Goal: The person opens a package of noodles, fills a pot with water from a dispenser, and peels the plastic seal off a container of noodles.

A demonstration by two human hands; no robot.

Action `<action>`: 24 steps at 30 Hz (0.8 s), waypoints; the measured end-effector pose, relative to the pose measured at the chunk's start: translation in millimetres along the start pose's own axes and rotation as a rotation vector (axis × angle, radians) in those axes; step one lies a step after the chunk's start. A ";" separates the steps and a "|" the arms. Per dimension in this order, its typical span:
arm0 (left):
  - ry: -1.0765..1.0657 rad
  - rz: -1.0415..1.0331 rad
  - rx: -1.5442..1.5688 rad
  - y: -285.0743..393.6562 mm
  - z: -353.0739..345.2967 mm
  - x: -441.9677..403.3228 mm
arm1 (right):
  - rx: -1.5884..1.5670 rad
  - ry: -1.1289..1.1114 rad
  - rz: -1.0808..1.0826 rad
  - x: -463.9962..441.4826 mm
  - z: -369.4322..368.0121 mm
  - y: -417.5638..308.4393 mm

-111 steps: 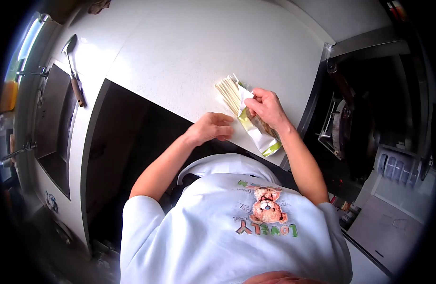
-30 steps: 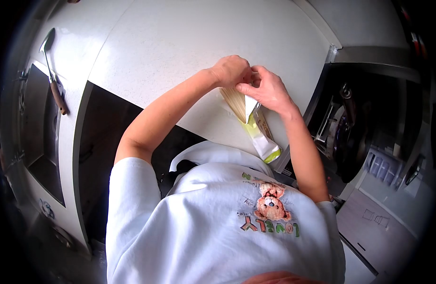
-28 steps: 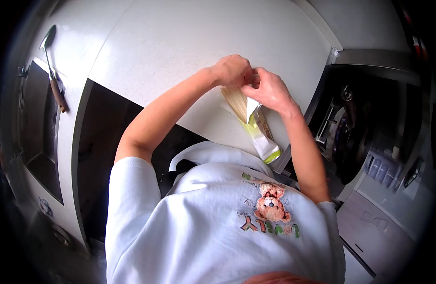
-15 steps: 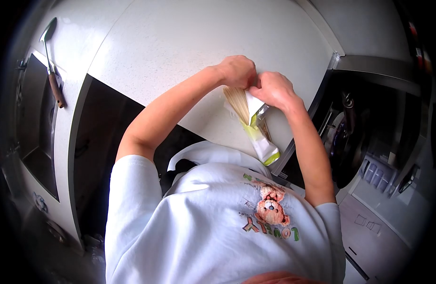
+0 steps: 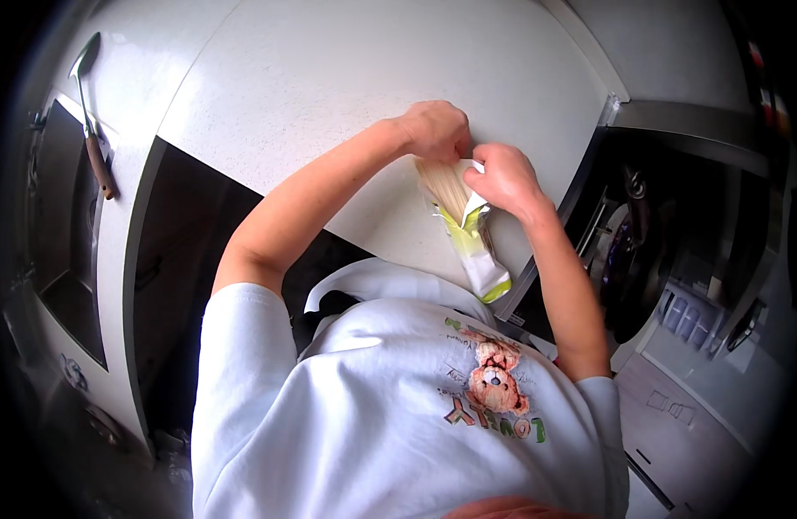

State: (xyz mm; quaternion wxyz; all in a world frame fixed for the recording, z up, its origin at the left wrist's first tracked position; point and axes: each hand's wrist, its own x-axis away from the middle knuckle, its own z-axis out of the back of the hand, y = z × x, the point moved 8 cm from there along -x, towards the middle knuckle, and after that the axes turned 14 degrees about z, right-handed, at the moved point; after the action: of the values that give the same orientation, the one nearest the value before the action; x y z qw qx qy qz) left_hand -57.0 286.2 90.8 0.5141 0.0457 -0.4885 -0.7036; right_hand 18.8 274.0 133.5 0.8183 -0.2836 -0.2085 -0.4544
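Close beside counter edge: packet | right fingers pinching it | left fingers: can't tell | counter extends beyond

Packet lay on the worktop, near the front edge, sticks out its far end. Left hand was at the sticks' far ends, right hand beside it. Spatula lay far left by the sink.

glossy plastic packet, smooth countertop
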 end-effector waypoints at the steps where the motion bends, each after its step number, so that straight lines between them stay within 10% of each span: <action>1: 0.007 -0.007 0.008 0.0 -0.2 0.0 | -0.028 0.046 0.015 0.1 0.0 3.1; 9: -0.059 0.068 -0.087 1.1 -3.4 -0.9 | -0.289 0.326 0.106 -8.8 -5.9 24.7; 24: 0.038 0.017 -0.031 -2.0 -2.8 -2.8 | -0.410 -0.017 0.109 -32.3 -25.2 40.8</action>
State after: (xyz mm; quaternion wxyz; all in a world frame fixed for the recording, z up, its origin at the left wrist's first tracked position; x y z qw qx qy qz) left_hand -55.5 286.6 86.7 0.5297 0.0469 -0.4680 -0.7059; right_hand 39.9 295.1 83.9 0.7650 -0.4588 -0.1031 -0.4400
